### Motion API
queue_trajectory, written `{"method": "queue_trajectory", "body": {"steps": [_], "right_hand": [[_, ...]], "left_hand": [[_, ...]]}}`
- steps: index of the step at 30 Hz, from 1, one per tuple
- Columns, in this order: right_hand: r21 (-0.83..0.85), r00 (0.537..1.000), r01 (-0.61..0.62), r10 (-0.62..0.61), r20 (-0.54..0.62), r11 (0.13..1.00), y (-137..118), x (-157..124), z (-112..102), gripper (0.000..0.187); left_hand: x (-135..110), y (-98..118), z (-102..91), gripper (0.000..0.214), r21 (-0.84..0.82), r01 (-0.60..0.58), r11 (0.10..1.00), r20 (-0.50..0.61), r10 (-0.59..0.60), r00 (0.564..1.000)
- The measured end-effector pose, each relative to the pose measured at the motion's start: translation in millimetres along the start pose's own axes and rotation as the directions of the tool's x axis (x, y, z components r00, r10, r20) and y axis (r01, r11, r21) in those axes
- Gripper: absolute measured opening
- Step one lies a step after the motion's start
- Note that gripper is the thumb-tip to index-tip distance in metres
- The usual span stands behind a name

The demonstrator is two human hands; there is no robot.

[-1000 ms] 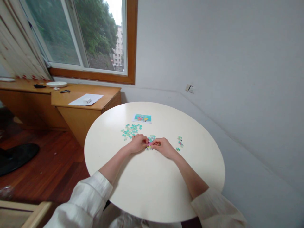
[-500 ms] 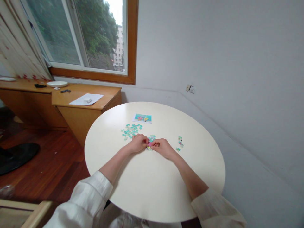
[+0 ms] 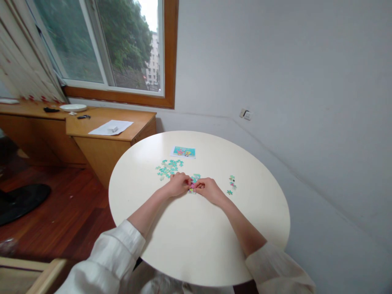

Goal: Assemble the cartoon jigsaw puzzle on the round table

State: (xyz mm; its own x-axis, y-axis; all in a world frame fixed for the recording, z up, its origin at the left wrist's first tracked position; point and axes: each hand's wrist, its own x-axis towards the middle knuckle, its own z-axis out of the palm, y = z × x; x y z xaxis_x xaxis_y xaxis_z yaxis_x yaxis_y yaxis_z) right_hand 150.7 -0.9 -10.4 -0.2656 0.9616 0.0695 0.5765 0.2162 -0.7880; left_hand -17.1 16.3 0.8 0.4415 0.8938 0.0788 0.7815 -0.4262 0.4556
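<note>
Looking down, we see the desk [image 3: 196,237]; our left hand [image 3: 179,184] and right hand [image 3: 210,190], fingers bent, whether gripping we cannot tell; the pile [image 3: 171,165], beyond the left; the card [image 3: 184,152], farther back; the puzzle [image 3: 195,178], between our hands; loose pieces [image 3: 233,185], right.

mid-frame puzzle cluster [image 3: 196,178] teal, pink, yellow; loose pieces [image 3: 171,166] left of it teal-green; table [image 3: 196,241] cream; upper-left curtain [image 3: 27,53] cream, red-flecked
</note>
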Motion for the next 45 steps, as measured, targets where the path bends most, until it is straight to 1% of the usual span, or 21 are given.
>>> {"method": "queue_trajectory", "body": {"steps": [10,14,19,25,29,31,33,35,37,42,45], "right_hand": [[-0.035,1.0,0.012,-0.013,-0.014,0.999,-7.0,-1.9,-1.1,0.006],[-0.075,0.999,0.031,-0.034,-0.031,0.997,-4.3,-0.4,1.3,0.004],[-0.086,0.998,0.056,-0.057,-0.017,0.995,-1.2,1.7,3.5,0.004],[-0.112,0.998,0.051,-0.054,-0.021,0.992,-4.4,-0.5,3.0,0.003],[-0.113,0.997,0.066,-0.07,-0.034,0.991,-0.9,-0.2,1.0,0.004],[-0.094,0.995,0.062,-0.069,-0.07,0.994,3.4,0.8,-2.1,0.006],[-0.065,0.989,0.05,-0.059,-0.137,0.997,7.9,1.9,-6.7,0.009],[-0.05,0.976,0.044,-0.054,-0.21,0.998,11.6,2.7,-12.0,0.01],[-0.071,0.961,0.034,-0.052,-0.271,0.997,14.1,2.9,-16.9,0.01],[-0.142,0.938,0.029,-0.076,-0.339,0.989,17.3,2.5,-24.7,0.012],[-0.144,0.926,0.026,-0.078,-0.369,0.989,19.0,2.6,-27.3,0.013]], "left_hand": [[-0.4,2.1,-0.9,0.013,0.002,0.007,1.0,0.001,-0.007,1.0],[-0.5,1.4,-0.4,0.014,0.001,0.008,1.0,-0.002,-0.008,1.0],[-0.6,0.9,-0.5,0.014,0.008,-0.001,1.0,-0.005,0.002,1.0],[-0.7,0.9,-1.0,0.013,0.002,0.001,1.0,0.002,-0.001,1.0],[-0.5,0.5,-0.8,0.013,0.007,0.003,1.0,0.002,-0.003,1.0],[-0.2,0.1,-0.2,0.014,0.001,0.01,1.0,0.003,-0.01,1.0],[0.2,-0.4,0.5,0.015,-0.013,0.012,1.0,0.003,-0.012,1.0],[0.4,-0.6,1.2,0.015,-0.026,0.011,1.0,0.003,-0.011,1.0],[0.3,-0.8,1.7,0.014,-0.036,0.011,0.999,-0.002,-0.011,1.0],[0.1,-2.6,2.9,0.014,-0.057,0.006,0.998,-0.016,-0.007,1.0],[-0.4,-3.3,3.4,0.013,-0.077,-0.055,0.996,-0.054,0.051,0.997]]}}
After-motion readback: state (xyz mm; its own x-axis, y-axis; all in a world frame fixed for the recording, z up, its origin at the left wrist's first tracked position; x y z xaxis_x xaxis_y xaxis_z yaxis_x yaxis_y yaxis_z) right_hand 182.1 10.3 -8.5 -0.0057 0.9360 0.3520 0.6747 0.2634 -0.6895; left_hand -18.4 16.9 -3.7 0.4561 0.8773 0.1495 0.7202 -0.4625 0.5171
